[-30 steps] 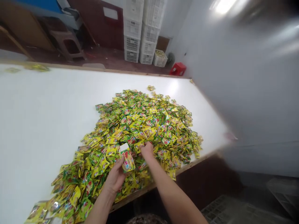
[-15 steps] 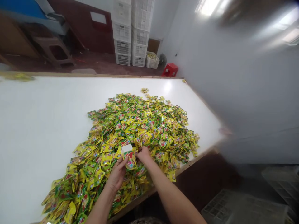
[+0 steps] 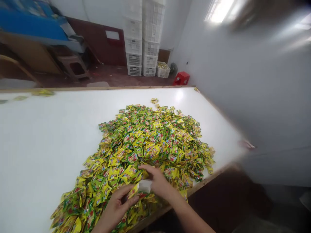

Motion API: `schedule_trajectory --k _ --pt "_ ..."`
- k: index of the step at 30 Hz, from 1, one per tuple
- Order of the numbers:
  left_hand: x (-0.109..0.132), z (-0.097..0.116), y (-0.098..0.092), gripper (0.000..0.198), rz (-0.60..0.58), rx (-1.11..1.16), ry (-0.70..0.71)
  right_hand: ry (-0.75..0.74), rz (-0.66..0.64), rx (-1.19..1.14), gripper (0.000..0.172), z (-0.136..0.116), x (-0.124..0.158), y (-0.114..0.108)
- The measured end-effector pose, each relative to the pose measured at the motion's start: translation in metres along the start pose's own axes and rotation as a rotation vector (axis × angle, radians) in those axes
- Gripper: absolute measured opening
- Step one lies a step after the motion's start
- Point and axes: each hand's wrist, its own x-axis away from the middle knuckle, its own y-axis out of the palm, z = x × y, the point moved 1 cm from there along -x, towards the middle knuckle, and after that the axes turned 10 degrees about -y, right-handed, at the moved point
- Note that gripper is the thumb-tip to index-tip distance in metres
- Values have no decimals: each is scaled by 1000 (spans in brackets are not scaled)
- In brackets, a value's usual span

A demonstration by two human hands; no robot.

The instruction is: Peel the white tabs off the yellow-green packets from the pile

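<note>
A big heap of small yellow-green sachets (image 3: 150, 142) covers the near right part of a white table (image 3: 43, 136). Near the table's front edge my left hand (image 3: 116, 207) is closed around a small stack of sachets (image 3: 142, 188) with a white end showing. My right hand (image 3: 156, 181) sits just to the right of it, fingers curled, touching the same stack and the heap beneath. What the right fingers pinch is hard to make out.
The table's wooden front edge (image 3: 194, 189) runs diagonally at the right. A pale wall (image 3: 255, 97) stands close on the right. Stacked white crates (image 3: 143, 38), a red stool (image 3: 182, 78) and a brown stool (image 3: 74, 66) stand on the floor beyond the table.
Both hands have come down and toward me, from mid-heap to the front edge. The stack in my left hand has tipped from upright to lying sideways.
</note>
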Motion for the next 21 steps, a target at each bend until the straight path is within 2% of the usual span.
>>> schedule_trajectory --k 2,4,7,10,13,16,18,21 --pt "1 11 -1 27 13 -73 36 -43 38 -61 48 -7 2 1" --pt "-1 25 -2 26 -12 -109 59 -60 47 -17 55 -12 4 -2" --pt "-3 49 -2 25 -49 -165 100 -112 -20 161 60 -19 5 -12" --pt "0 64 3 27 -49 -149 120 -237 -56 358 58 -32 6 -21" --pt "5 70 13 28 -63 -71 122 -330 -13 396 41 -45 8 -25" --pt "12 74 23 26 -74 -54 146 -310 53 314 17 -55 11 -27" --pt "16 79 27 24 -60 -75 160 -275 85 249 13 -59 12 -29" --pt "21 87 27 28 -79 -99 178 -259 54 194 14 -58 13 -30"
